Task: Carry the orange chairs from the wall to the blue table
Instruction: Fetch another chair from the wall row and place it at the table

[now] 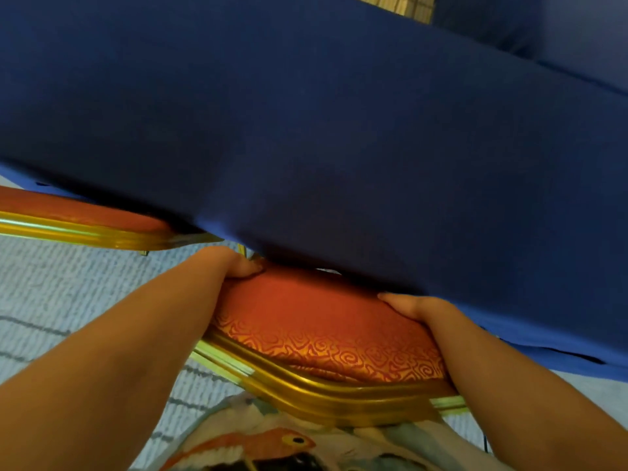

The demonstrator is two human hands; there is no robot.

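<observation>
Gripping the nearer orange chair (323,321) from both sides, the person looks almost straight down on its padded, swirl-patterned cushion (whether this is the backrest or the seat, the steep angle does not settle). The left hand (234,263) is curled round the far left corner of the padding, with its fingertips pressed into the fabric. The right hand (418,309) grasps the right edge: its thumb lies on top of the cushion and the other fingers wrap down the side, out of sight. Both forearms reach in from the bottom corners of the view.

A gold frame (306,392) runs along the near edge of the cushion, just above the person's fish-print shirt (272,443). The chair's far edge sits right at the blue table (306,130), whose dark cloth hangs over it and fills most of the upper view; whether cloth and cushion touch cannot be told.

A second orange chair (78,212), with the same gold edging, lies to the left, also tucked against the cloth's hem and apart from the held one. Pale grey-blue carpet (51,294) with dark lines shows beneath and between the two chairs. At the top edge a small patch of woven straw-coloured panel (404,6) shows beyond the table.
</observation>
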